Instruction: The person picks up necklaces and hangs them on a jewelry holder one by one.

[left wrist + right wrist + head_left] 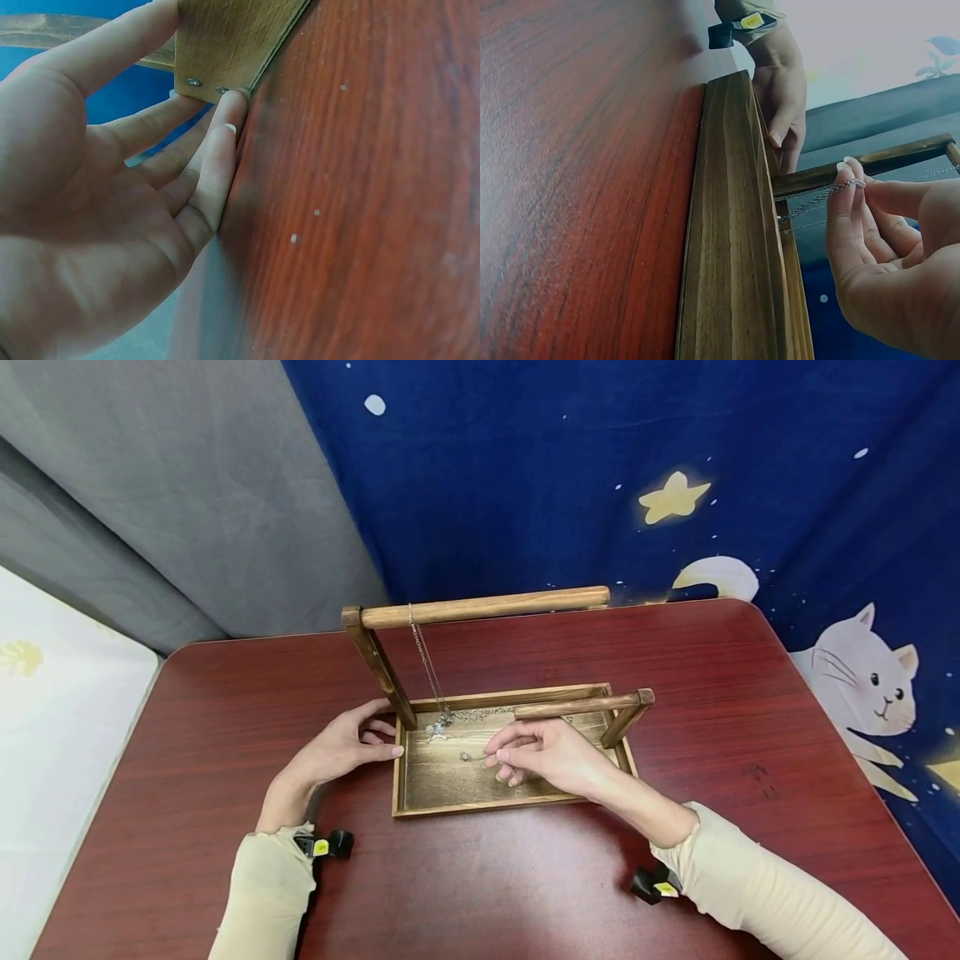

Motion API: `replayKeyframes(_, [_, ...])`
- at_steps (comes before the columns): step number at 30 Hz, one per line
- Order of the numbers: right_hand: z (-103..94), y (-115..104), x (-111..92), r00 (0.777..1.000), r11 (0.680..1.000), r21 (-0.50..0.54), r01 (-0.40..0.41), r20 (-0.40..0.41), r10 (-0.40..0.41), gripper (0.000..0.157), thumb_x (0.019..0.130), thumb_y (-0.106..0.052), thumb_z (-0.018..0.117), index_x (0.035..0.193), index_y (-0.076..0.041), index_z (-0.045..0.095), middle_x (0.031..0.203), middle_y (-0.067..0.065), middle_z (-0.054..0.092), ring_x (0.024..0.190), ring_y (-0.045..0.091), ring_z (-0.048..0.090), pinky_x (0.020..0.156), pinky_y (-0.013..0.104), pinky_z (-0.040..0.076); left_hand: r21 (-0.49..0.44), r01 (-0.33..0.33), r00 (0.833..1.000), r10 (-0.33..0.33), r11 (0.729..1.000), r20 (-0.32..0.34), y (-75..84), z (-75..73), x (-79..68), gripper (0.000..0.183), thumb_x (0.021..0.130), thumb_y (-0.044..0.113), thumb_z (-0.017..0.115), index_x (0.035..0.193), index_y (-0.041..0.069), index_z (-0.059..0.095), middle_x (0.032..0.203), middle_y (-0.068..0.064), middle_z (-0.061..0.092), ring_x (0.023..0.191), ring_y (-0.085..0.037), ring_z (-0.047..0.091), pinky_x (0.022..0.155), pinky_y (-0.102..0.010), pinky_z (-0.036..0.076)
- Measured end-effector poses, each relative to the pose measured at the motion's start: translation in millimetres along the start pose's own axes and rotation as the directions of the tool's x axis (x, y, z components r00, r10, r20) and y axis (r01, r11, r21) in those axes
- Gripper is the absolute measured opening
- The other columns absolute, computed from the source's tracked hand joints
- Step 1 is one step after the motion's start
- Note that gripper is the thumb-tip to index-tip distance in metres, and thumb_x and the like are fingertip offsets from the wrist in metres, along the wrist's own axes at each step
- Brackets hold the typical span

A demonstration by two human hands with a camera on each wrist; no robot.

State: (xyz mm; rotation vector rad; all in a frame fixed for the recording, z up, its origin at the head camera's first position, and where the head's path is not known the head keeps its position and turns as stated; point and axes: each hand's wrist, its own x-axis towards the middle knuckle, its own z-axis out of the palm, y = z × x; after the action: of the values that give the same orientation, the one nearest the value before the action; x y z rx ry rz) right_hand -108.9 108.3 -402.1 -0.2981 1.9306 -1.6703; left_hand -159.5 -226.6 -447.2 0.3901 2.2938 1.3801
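Observation:
A wooden jewelry stand has a shallow tray [442, 810], a tall post with a long bar [487, 605] at the left, and a shorter bar [577, 706] at the right. My left hand [348, 745] holds the tray's left end, thumb on its wall and fingertips by the back corner. Over the tray, my right hand [543, 752] pinches a thin silver chain [821, 201] between thumb and forefinger. A small ornament [466, 757] shows just left of those fingertips. From the long bar hangs a silver necklace [426, 660], its pendant [437, 728] low over the tray.
More silver chain [480, 714] runs along the tray's back side. The stand rests on a dark red table [480, 877]. Behind the table hang a grey curtain [210, 485] and a blue curtain [510, 468]. Both wrists wear small black cameras.

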Motion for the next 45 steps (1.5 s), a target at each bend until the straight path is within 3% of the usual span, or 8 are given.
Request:
replayKeyframes(13, [1.1, -5.5, -4.9, 0.996, 0.998, 0.011, 0.068, 0.061, -0.069, 0.021, 0.097, -0.005, 0.061, 0.114, 0.007, 0.067, 0.106, 0.022, 0.072, 0.089, 0.045, 0.068, 0.080, 0.056, 0.054, -0.008, -0.005, 1.000, 0.005, 1.000, 0.002, 0.5, 0.4, 0.0, 0.079, 0.086, 0.010, 0.078, 0.149, -0.007, 0.033, 0.117, -0.023, 0.062, 0.094, -0.024, 0.062, 0.079, -0.024, 0.052])
replayKeyframes(21, [3.4, -8.6, -7.2, 0.991, 0.993, -0.005, 0.116, 0.073, -0.115, 0.019, 0.096, -0.003, 0.062, 0.111, 0.009, 0.066, 0.102, 0.021, 0.072, 0.088, 0.043, 0.068, 0.076, 0.049, 0.057, -0.006, -0.024, 1.000, 0.024, 1.000, 0.005, 1.4, -0.6, -1.4, 0.079, 0.087, 0.011, 0.078, 0.149, -0.009, 0.032, 0.118, -0.024, 0.062, 0.094, -0.021, 0.063, 0.078, -0.024, 0.052])
replayKeyframes(30, [6.1, -11.9, -11.5, 0.988, 0.990, -0.005, 0.138, 0.076, -0.137, 0.014, 0.095, -0.003, 0.065, 0.107, 0.003, 0.069, 0.096, 0.022, 0.072, 0.084, 0.034, 0.069, 0.076, 0.046, 0.057, -0.011, -0.021, 1.000, 0.021, 1.000, 0.002, 2.2, -0.2, -0.9, 0.078, 0.087, 0.009, 0.078, 0.148, -0.008, 0.033, 0.117, -0.024, 0.063, 0.095, -0.022, 0.063, 0.079, -0.023, 0.051])
replayKeyframes(35, [5.6, -15.6, -15.2, 0.982, 0.981, -0.076, 0.180, 0.070, -0.175, 0.014, 0.094, -0.008, 0.067, 0.106, -0.001, 0.071, 0.091, 0.017, 0.072, 0.077, 0.025, 0.068, 0.073, 0.044, 0.057, -0.011, -0.026, 1.000, 0.026, 1.000, 0.000, 4.2, 0.1, -1.7, 0.078, 0.087, 0.009, 0.078, 0.148, -0.009, 0.033, 0.117, -0.024, 0.063, 0.096, -0.024, 0.063, 0.080, -0.023, 0.051])
replayKeyframes(45, [4.4, -22.7, -22.3, 0.971, 0.960, -0.149, 0.237, 0.038, -0.234, 0.013, 0.091, -0.010, 0.071, 0.102, -0.003, 0.073, 0.087, 0.014, 0.069, 0.075, 0.017, 0.065, 0.067, 0.025, 0.053, -0.013, -0.031, 1.000, 0.031, 0.999, -0.001, 3.2, 0.6, -1.3, 0.077, 0.087, 0.009, 0.078, 0.148, -0.008, 0.035, 0.115, -0.024, 0.063, 0.095, -0.021, 0.063, 0.079, -0.022, 0.051])
